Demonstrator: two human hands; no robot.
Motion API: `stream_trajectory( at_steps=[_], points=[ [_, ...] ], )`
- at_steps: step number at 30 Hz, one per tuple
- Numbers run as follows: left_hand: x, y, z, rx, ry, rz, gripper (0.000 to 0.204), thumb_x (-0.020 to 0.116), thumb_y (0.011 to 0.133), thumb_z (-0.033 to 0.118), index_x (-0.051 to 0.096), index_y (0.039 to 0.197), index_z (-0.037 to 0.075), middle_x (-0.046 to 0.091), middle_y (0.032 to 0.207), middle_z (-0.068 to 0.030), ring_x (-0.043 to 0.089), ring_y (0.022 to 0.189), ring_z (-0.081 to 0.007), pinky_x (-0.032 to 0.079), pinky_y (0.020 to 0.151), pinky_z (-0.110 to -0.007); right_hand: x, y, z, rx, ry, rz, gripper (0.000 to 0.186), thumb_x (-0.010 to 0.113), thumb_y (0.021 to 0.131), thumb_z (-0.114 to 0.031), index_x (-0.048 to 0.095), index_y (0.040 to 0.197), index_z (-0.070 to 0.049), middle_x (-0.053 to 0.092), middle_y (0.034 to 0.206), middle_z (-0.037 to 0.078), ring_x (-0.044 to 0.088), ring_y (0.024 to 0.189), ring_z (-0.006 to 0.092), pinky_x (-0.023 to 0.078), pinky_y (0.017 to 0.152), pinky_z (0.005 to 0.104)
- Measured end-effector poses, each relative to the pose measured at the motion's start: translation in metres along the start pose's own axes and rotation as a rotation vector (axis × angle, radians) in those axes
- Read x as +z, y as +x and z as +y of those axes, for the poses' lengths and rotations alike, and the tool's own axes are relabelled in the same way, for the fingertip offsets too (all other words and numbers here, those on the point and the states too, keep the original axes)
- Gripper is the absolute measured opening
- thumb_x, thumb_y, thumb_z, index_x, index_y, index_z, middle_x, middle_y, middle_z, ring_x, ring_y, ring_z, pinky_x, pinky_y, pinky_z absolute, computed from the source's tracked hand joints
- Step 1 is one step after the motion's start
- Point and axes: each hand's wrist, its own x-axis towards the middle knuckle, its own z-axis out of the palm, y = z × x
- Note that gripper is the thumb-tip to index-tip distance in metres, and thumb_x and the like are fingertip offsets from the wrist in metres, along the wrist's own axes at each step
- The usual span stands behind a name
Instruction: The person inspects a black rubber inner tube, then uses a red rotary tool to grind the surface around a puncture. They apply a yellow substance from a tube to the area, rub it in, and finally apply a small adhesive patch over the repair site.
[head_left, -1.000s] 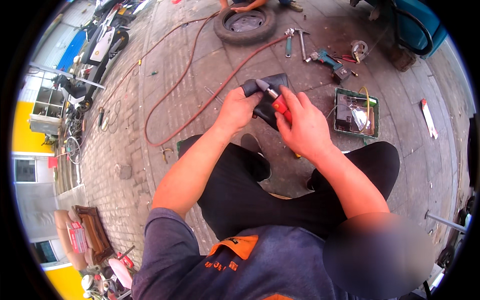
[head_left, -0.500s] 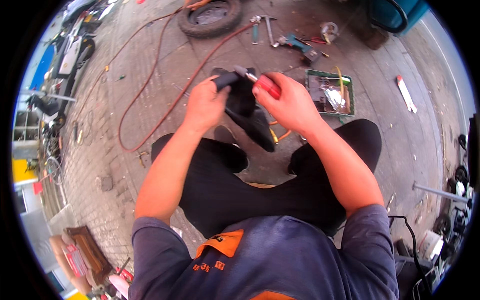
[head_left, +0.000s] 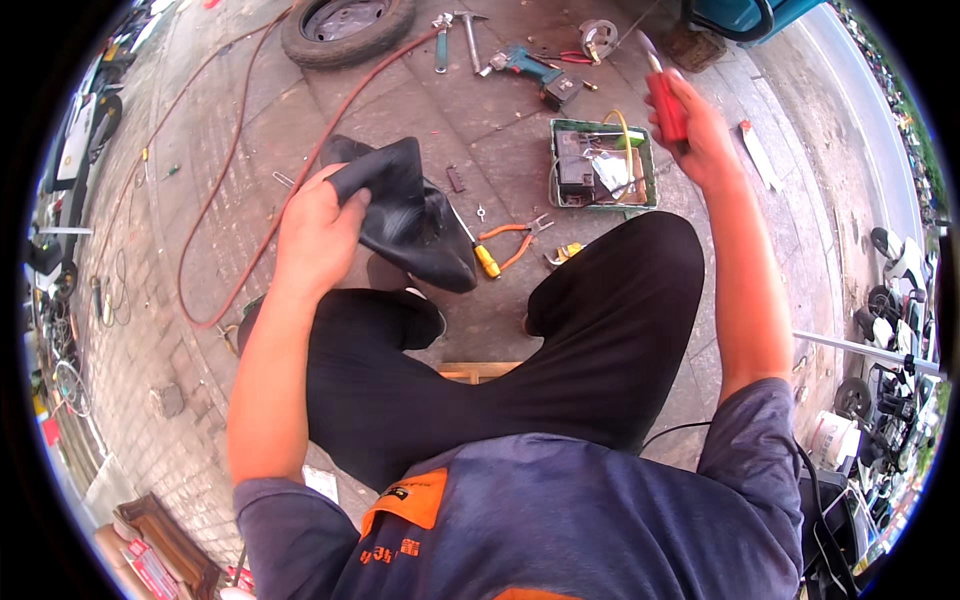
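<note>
In my left hand (head_left: 318,235) is a folded sheet of black rubber, apparently an inner tube (head_left: 415,225), pinched at its upper left edge and hanging between my knees. My right hand (head_left: 697,135) is raised at the upper right, well apart from the rubber. Its fingers wrap round a red-handled tool (head_left: 668,104) with a metal shaft and a pointed greyish tip, which points up and away; its exact kind I cannot make out. A yellow-handled screwdriver (head_left: 486,262) and orange-handled pliers (head_left: 515,240) lie on the ground just right of the rubber.
A green-rimmed tool box (head_left: 604,205) stands beyond my right knee. Farther off lie a teal cordless power tool (head_left: 530,68), a hammer (head_left: 472,42) and a tyre on its rim (head_left: 350,25). A red hose (head_left: 215,210) curves along the left. Motorbikes (head_left: 885,300) line the right.
My right hand has drawn the red-handled tool away from the rubber, up and to the right. My left hand has moved left with the rubber, which now hangs more spread out.
</note>
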Motion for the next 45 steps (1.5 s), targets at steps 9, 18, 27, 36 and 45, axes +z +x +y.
stream_trajectory(
  at_steps=[9, 18, 27, 36, 45],
  points=[
    [0.012, -0.003, -0.002, -0.049, 0.104, -0.097, 0.031, 0.070, 0.097, 0.002, 0.072, 0.128, 0.001, 0.073, 0.123, -0.0162, 0.069, 0.117, -0.0337, 0.053, 0.103, -0.039, -0.165, 0.116, 0.238, 0.370, -0.727, 0.217, 0.037, 0.077, 0.095, -0.030, 0.074, 0.117, 0.000, 0.076, 0.103, 0.012, 0.073, 0.091, 0.0256, 0.057, 0.077, 0.0390],
    [0.025, 0.038, 0.008, -0.134, 0.148, -0.201, 0.036, 0.068, 0.097, 0.001, 0.071, 0.133, -0.001, 0.071, 0.131, -0.0159, 0.068, 0.122, -0.0309, 0.050, 0.107, -0.037, -0.151, 0.155, 0.293, 0.087, -1.628, 0.129, 0.067, 0.064, 0.099, -0.056, 0.061, 0.141, -0.004, 0.065, 0.141, 0.027, 0.063, 0.132, 0.0471, 0.052, 0.111, 0.0536],
    [0.035, 0.054, 0.019, -0.152, 0.159, -0.277, 0.036, 0.065, 0.095, -0.005, 0.071, 0.130, -0.004, 0.070, 0.132, -0.0162, 0.067, 0.125, -0.0304, 0.048, 0.110, -0.037, -0.131, 0.122, 0.314, -0.179, -1.601, 0.261, 0.049, 0.064, 0.104, -0.044, 0.064, 0.129, -0.002, 0.065, 0.124, 0.028, 0.065, 0.115, 0.0465, 0.053, 0.102, 0.0548],
    [0.040, 0.066, 0.024, -0.117, 0.180, -0.331, 0.037, 0.064, 0.095, -0.007, 0.070, 0.132, -0.005, 0.069, 0.134, -0.0184, 0.065, 0.127, -0.0331, 0.046, 0.113, -0.038, -0.147, 0.166, 0.291, 0.176, -1.451, -0.034, 0.059, 0.046, 0.108, -0.055, 0.076, 0.118, -0.005, 0.076, 0.115, 0.028, 0.071, 0.111, 0.0493, 0.056, 0.099, 0.0563],
    [0.040, 0.062, 0.028, -0.142, 0.189, -0.350, 0.037, 0.063, 0.094, -0.006, 0.069, 0.131, -0.006, 0.069, 0.133, -0.0192, 0.065, 0.126, -0.0342, 0.047, 0.111, -0.038, -0.111, 0.109, 0.278, -0.148, -0.874, 0.455, 0.024, 0.066, 0.104, -0.025, 0.074, 0.110, -0.003, 0.077, 0.093, 0.019, 0.076, 0.086, 0.0289, 0.058, 0.083, 0.0418]
  ],
)
